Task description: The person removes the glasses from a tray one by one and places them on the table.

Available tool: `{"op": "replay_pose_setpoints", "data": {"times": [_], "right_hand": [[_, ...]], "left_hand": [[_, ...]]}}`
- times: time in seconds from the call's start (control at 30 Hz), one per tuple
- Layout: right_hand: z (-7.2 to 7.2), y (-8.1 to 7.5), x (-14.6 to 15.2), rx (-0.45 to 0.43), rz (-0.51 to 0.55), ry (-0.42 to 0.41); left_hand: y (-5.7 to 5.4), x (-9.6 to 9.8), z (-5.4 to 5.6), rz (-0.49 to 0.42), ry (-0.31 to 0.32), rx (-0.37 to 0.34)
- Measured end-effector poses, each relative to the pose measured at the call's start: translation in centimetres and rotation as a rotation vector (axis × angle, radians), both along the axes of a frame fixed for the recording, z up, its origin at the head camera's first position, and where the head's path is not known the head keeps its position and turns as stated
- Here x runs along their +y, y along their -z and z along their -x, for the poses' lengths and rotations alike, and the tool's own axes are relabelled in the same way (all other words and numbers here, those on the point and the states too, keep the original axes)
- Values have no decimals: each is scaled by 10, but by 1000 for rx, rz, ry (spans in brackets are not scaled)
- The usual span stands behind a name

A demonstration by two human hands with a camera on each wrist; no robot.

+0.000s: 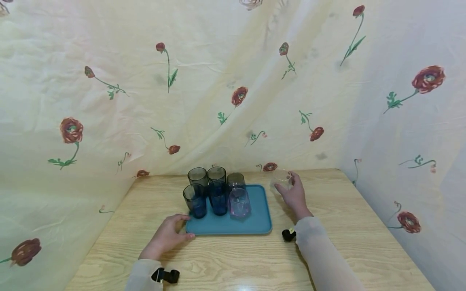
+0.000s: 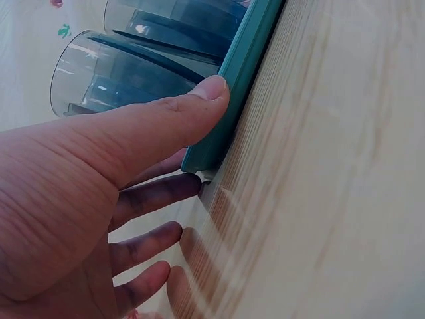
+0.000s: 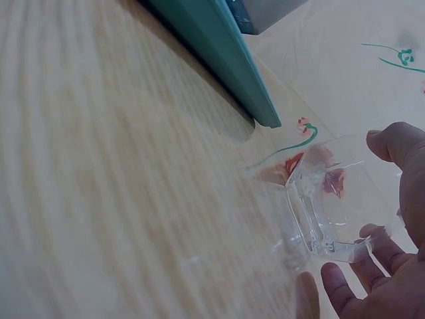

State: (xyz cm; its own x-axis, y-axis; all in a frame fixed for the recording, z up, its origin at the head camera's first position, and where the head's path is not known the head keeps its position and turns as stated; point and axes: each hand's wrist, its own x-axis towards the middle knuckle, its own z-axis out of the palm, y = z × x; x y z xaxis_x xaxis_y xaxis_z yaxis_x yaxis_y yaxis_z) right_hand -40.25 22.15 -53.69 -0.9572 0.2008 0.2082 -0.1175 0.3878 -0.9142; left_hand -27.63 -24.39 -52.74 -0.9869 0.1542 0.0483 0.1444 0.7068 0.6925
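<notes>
My left hand [image 1: 169, 234] holds the near-left corner of a blue tray [image 1: 261, 210], thumb at the front rim and index finger by the left side. Seen from the left wrist, the thumb lies against the tray's rim [image 2: 216, 143] while the other fingers spread over the table. Right of the tray, my right hand [image 1: 294, 196] grips a clear glass [image 3: 345, 193] between thumb and fingers, low at the table's surface. On the tray stand several tumblers: dark blue ones [image 1: 196, 202] in front, grey ones [image 1: 198, 176] behind, a short brownish one [image 1: 236, 180] and a pinkish one [image 1: 239, 204].
The tray and glasses sit on a light wooden table [image 1: 233, 256]. A flower-printed cloth [image 1: 204, 101] hangs behind the table's back edge and along both sides. Black straps with small devices [image 1: 165, 275] are worn on both wrists, over pale sleeves.
</notes>
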Motion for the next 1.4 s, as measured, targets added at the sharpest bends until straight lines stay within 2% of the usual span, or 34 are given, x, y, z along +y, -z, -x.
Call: {"op": "replay_pose_setpoints", "data": {"times": [0.3,0.57,0.8,1.03,1.2,1.4], "right_hand": [[-6,-4,-2,2,24,-11],[-6,-1,0,-15,63,-13],[-8,-13,-3,2,93,14],[-11,-21,0,27,59,25],[-14,-22,2,-18,56,5],[-12,-16,4,-75,13,-45]], "left_hand": [[1,0,0,-1,-2,10],[3,0,0,0,1,22],[3,-1,0,3,5,38],[2,0,1,-3,7,36],[3,0,0,-5,9,35],[5,-3,1,-9,12,38]]}}
